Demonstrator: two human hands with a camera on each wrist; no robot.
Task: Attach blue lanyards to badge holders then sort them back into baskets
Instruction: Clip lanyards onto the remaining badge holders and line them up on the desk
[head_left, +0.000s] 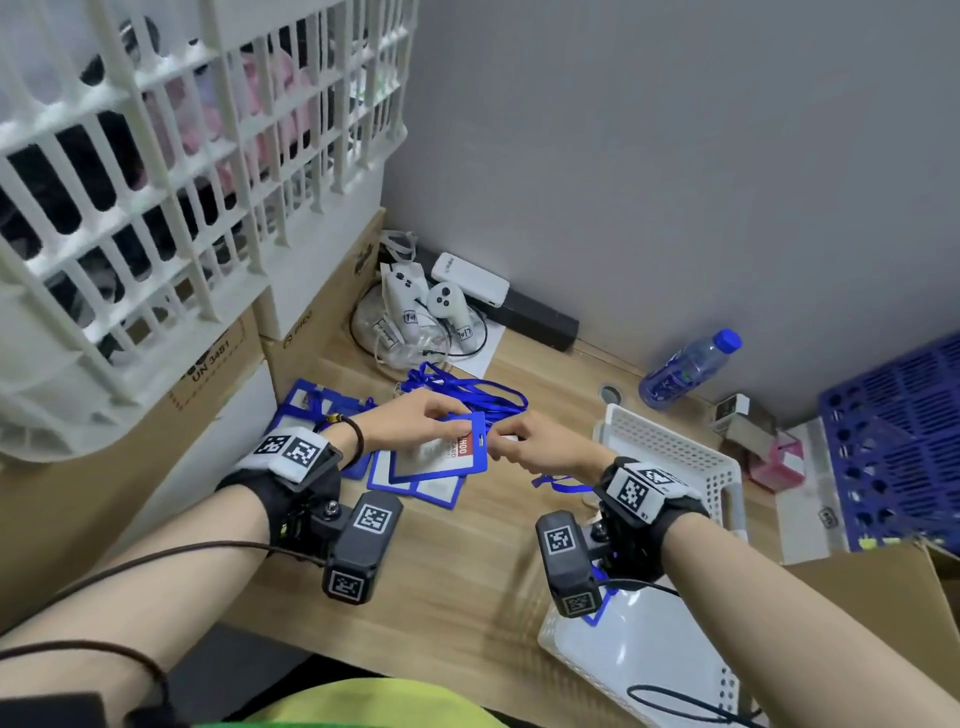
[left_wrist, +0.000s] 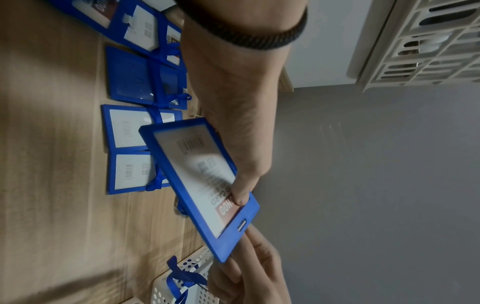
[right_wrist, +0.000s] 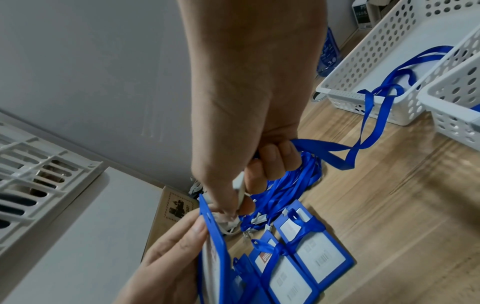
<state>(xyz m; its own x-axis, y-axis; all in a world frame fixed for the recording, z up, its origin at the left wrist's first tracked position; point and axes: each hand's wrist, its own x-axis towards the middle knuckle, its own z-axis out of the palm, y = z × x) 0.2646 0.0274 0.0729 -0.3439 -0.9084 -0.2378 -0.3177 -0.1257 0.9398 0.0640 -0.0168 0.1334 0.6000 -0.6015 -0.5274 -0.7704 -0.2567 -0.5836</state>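
Clipping lanyard to badge holder
Gripped badge holder (head_left: 448, 452) left-handed (head_left: 415, 415), pinched lanyard clip (right_wrist: 240, 190) right-handed (head_left: 524, 441); best aligned with slot (left_wrist: 241, 224).

Water bottle (head_left: 688, 368), blue cap, lying by the grey wall. Two white controllers (head_left: 426, 306) beside a white power bank (head_left: 470, 279). Cardboard boxes (head_left: 317, 332) under white crates (head_left: 156, 156).

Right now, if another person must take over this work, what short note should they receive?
Left hand holds a badge holder above the table.
Right hand pinches the lanyard clip at the holder's slot; not yet attached, as far as visible.
Done: several holders with lanyards lie on the table.
Left: clip this one, use the loose lanyards, then sort into the white baskets.
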